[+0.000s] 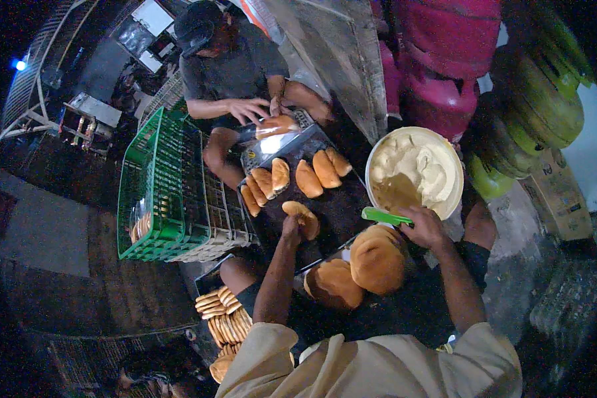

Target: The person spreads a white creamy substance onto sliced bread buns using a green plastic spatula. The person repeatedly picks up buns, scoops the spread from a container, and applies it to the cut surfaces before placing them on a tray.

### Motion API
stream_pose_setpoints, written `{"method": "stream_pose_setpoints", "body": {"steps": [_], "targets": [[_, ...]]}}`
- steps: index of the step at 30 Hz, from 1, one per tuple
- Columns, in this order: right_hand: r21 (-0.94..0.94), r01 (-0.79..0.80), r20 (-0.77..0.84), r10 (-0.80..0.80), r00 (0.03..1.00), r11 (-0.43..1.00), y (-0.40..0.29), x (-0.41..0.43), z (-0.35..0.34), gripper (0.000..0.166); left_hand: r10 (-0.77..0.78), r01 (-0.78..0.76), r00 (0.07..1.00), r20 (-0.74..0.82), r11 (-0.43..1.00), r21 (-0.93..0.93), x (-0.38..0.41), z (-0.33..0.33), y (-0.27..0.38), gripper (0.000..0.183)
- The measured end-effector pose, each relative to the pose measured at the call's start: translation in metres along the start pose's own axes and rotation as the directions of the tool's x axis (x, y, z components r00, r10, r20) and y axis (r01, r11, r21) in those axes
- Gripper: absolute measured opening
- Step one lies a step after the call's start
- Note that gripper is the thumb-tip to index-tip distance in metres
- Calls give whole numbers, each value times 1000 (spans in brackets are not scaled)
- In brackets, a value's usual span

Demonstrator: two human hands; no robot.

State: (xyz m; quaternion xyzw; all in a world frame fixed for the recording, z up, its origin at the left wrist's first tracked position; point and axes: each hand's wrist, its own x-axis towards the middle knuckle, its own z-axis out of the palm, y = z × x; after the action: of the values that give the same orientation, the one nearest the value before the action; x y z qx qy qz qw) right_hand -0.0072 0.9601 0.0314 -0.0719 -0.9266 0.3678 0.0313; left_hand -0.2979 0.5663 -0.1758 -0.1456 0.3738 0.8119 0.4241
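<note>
My left hand (291, 226) grips a bread roll (306, 218) above the dark tabletop (338, 219). In my right hand (426, 226) is a green spreading tool (384, 215), just at the near rim of a white tub (369, 174). Pale cream (440, 166) fills much of that tub. Whether the tool carries any cream I cannot tell. Stacked round buns (378, 258) stand close to my body, with more buns (336, 283) beside them. Beyond my left hand, folded rolls lie in two groups, one at left (263, 181) and one at right (323, 171).
Across from me, a person's hands (251, 109) handle a wrapped roll (277, 127) over a metal device (273, 144). Green plastic crates (151, 184) stand at left. Rows of bread (229, 326) lie by my left leg. Pink gas cylinders (443, 99) and green ones (542, 99) stand at right.
</note>
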Motion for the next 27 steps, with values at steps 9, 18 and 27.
{"method": "stream_pose_setpoints", "body": {"steps": [9,18,27], "targets": [[152,-111,-153,135,979,982,27,-5,11,27,38,-112,990,139,-406,907,-93,201,-30,47],[964,-255,265,184,946,-75,18,12,14,46,181,-17,973,147,-576,817,-231,184,-111,58],[903,-254,237,-91,967,-346,-25,1,19,62,159,-305,888,431,906,294,-228,220,-10,43]]}}
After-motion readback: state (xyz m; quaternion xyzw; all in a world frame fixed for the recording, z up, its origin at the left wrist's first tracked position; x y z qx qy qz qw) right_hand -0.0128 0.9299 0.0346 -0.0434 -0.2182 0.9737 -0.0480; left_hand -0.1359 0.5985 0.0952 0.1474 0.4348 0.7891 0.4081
